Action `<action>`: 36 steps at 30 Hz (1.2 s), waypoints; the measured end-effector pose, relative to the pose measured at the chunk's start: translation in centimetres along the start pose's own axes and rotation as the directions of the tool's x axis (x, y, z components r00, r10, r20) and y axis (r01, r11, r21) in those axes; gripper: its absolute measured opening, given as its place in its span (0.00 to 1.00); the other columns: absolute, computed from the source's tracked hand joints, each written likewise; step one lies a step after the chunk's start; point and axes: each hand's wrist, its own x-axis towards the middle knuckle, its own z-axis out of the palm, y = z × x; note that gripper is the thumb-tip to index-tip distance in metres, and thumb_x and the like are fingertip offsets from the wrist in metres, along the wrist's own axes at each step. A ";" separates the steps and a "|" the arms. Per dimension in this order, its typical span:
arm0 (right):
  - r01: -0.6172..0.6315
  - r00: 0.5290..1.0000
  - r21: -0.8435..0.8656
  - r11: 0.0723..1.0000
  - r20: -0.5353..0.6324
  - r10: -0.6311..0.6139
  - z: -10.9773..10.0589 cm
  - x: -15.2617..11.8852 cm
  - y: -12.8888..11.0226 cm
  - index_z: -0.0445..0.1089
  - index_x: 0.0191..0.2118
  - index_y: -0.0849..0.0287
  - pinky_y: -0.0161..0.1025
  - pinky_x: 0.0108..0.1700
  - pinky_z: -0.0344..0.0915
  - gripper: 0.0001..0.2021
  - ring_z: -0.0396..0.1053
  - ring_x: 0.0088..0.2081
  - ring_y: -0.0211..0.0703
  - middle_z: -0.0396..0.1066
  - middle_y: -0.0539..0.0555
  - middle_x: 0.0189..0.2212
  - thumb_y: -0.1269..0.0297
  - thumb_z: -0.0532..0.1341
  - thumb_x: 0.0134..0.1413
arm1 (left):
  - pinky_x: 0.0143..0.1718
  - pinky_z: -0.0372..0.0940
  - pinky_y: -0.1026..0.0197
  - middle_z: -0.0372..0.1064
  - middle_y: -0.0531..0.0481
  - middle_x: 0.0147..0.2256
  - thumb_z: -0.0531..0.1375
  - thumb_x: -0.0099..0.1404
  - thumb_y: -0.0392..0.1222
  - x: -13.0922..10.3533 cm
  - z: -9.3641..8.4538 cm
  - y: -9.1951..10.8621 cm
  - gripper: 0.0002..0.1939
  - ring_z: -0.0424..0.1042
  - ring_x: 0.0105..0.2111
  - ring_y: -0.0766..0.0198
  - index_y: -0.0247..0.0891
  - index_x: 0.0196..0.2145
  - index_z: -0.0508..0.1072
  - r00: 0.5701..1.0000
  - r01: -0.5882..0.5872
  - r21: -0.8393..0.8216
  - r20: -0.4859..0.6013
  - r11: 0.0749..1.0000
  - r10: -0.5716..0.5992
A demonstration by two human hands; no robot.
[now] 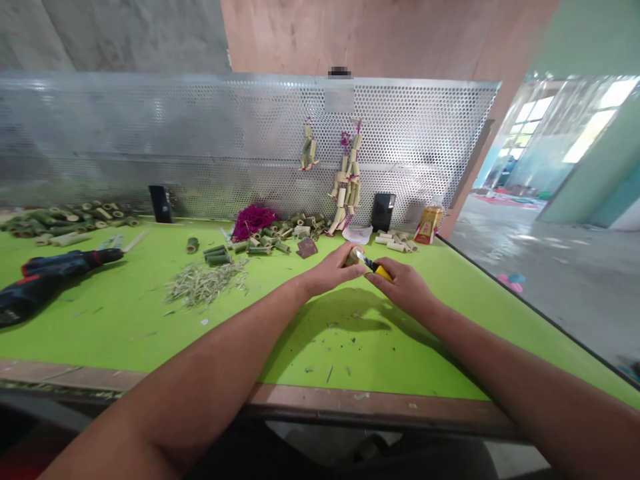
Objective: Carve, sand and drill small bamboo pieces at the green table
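Note:
Near the middle of the green tabletop, my left hand (336,270) is closed around a short bamboo piece (353,257), partly hidden by the fingers. My right hand (404,283) grips a yellow and black utility knife (383,272). Its blade touches or lies right beside the end of the bamboo piece. Both hands are raised a little above the table, and their shadow falls below them. Small dark shavings are scattered on the surface under the hands.
A drill (55,273) lies at the left, near bamboo pieces (75,217) and a shavings pile (203,283). Purple string (253,220), two phones (161,203) (383,211) and a bottle (429,223) stand along the perforated metal panel (225,133).

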 end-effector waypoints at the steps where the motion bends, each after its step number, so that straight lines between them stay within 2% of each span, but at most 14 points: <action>1: -0.001 1.000 -0.008 1.000 0.006 0.001 0.0 0.0 0.0 0.70 0.41 0.58 0.36 0.29 0.54 0.20 0.65 0.28 0.41 0.72 0.53 0.28 0.45 0.54 0.59 | 0.31 0.55 0.65 0.58 0.53 0.33 0.61 0.59 0.57 0.1 0.1 -0.1 0.26 0.56 0.31 0.68 0.37 0.47 0.62 1.000 -0.002 0.022 -0.009 1.000 0.002; 4: -0.003 1.000 -0.029 1.000 0.030 0.004 -0.1 -0.1 -0.2 0.70 0.40 0.58 0.36 0.27 0.52 0.22 0.64 0.26 0.41 0.71 0.53 0.27 0.43 0.53 0.59 | 0.28 0.51 0.66 0.55 0.56 0.29 0.62 0.56 0.57 0.4 0.2 -0.5 0.24 0.53 0.28 0.69 0.37 0.42 0.62 0.997 0.019 0.136 -0.083 0.991 -0.008; 8: 0.021 0.998 -0.063 0.998 0.059 -0.017 0.0 -0.3 -0.5 0.69 0.40 0.57 0.36 0.27 0.50 0.22 0.64 0.26 0.40 0.71 0.52 0.27 0.43 0.51 0.60 | 0.27 0.49 0.65 0.57 0.56 0.27 0.63 0.55 0.56 0.6 0.2 -0.4 0.21 0.55 0.27 0.69 0.37 0.35 0.63 0.988 0.028 0.296 -0.156 0.955 0.019; 15: 0.078 0.996 -0.134 0.988 0.054 -0.071 0.0 -0.6 -0.5 0.68 0.41 0.57 0.35 0.28 0.50 0.21 0.65 0.27 0.41 0.72 0.53 0.28 0.45 0.50 0.61 | 0.26 0.49 0.64 0.60 0.55 0.27 0.62 0.57 0.57 0.1 -0.1 0.8 0.20 0.57 0.26 0.69 0.36 0.32 0.64 0.991 0.019 0.392 -0.132 0.920 0.036; 21: 0.097 0.995 -0.163 0.982 0.033 -0.093 -0.3 -0.8 -0.9 0.68 0.42 0.57 0.35 0.27 0.49 0.21 0.65 0.26 0.40 0.73 0.53 0.29 0.45 0.50 0.62 | 0.26 0.48 0.64 0.59 0.54 0.27 0.61 0.57 0.58 0.2 -0.2 1.0 0.20 0.55 0.26 0.68 0.36 0.31 0.64 0.984 -0.035 0.475 -0.136 0.879 0.113; 29: 0.057 0.997 -0.203 0.978 -0.038 -0.066 -0.4 -0.6 -0.8 0.69 0.41 0.57 0.35 0.26 0.47 0.22 0.64 0.25 0.41 0.71 0.53 0.25 0.43 0.51 0.60 | 0.27 0.47 0.64 0.58 0.55 0.24 0.60 0.58 0.55 0.4 0.0 0.5 0.18 0.55 0.26 0.69 0.36 0.26 0.63 0.979 -0.053 0.481 -0.148 0.875 0.141; 32: 0.032 0.999 -0.171 0.985 -0.036 -0.038 -0.3 -0.6 -0.8 0.70 0.41 0.57 0.35 0.26 0.47 0.23 0.63 0.24 0.40 0.70 0.53 0.25 0.42 0.51 0.59 | 0.27 0.49 0.64 0.58 0.55 0.26 0.61 0.58 0.55 0.4 -0.1 0.4 0.18 0.56 0.27 0.68 0.36 0.28 0.64 0.985 -0.027 0.405 -0.143 0.914 0.093; 36: 0.022 0.999 -0.075 0.997 0.026 -0.021 0.0 -0.5 -0.6 0.70 0.41 0.57 0.35 0.25 0.48 0.22 0.62 0.24 0.39 0.71 0.53 0.26 0.43 0.52 0.58 | 0.27 0.50 0.65 0.58 0.55 0.27 0.64 0.54 0.55 0.2 -0.1 0.2 0.20 0.56 0.27 0.68 0.37 0.31 0.64 0.988 0.030 0.313 -0.153 0.949 0.019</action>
